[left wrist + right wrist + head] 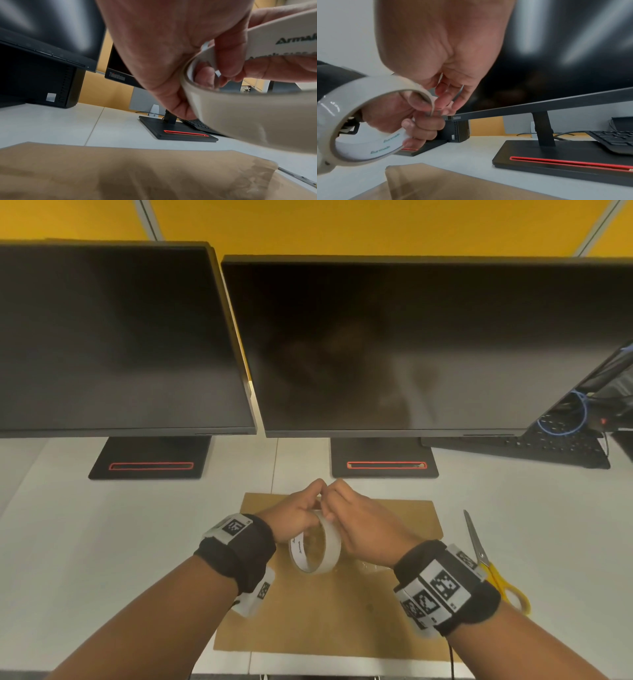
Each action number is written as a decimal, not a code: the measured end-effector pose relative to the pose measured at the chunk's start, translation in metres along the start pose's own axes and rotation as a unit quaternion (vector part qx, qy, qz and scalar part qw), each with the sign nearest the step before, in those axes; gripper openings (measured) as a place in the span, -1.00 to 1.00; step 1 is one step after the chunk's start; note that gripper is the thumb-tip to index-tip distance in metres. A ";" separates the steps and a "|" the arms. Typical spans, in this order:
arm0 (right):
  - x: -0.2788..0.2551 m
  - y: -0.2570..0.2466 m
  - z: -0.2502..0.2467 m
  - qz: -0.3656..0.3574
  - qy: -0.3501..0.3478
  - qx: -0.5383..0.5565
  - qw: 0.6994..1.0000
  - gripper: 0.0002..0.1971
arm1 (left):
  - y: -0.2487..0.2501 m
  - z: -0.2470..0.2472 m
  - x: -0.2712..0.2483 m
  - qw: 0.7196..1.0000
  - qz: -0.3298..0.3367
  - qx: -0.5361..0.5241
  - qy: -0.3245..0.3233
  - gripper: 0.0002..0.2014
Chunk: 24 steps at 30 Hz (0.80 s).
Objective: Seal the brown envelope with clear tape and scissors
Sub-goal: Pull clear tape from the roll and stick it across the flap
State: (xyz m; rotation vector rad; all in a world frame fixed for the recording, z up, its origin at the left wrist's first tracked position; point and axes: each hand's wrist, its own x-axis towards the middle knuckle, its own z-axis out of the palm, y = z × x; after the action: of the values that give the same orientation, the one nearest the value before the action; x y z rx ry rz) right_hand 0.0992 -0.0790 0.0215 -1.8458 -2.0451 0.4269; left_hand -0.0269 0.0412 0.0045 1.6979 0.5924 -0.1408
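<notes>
I hold the roll of clear tape [315, 546] up over the brown envelope [329, 611], which lies flat on the white desk [102, 542]. My left hand [294, 517] grips the roll to steady it. My right hand [363, 529] pinches at its rim, apparently picking the free end. The yellow-handled scissors [489, 563] wait just right of the envelope, within reach for the cut.

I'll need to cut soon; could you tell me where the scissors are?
In the head view the scissors lie on the desk right of the brown envelope, beside the right hand's wrist.
</notes>
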 end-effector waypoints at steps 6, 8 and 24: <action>-0.002 0.003 0.001 0.069 0.042 0.176 0.981 -0.90 | 0.005 -0.001 -0.001 1.000 0.000 -0.017 0.005 -0.77; -0.003 0.008 0.000 0.058 0.059 0.214 0.973 -0.85 | 0.004 -0.003 -0.001 1.000 -0.004 -0.006 0.003 -0.77; 0.002 0.000 0.009 0.035 0.005 0.082 0.996 -0.93 | -0.001 -0.001 -0.001 1.000 0.001 -0.009 0.012 -0.73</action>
State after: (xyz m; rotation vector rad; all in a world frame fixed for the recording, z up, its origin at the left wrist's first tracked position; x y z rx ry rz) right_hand 0.0950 -0.0771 0.0130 -1.8211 -1.8824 0.5838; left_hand -0.0281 0.0422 0.0042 1.6839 0.6071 -0.1131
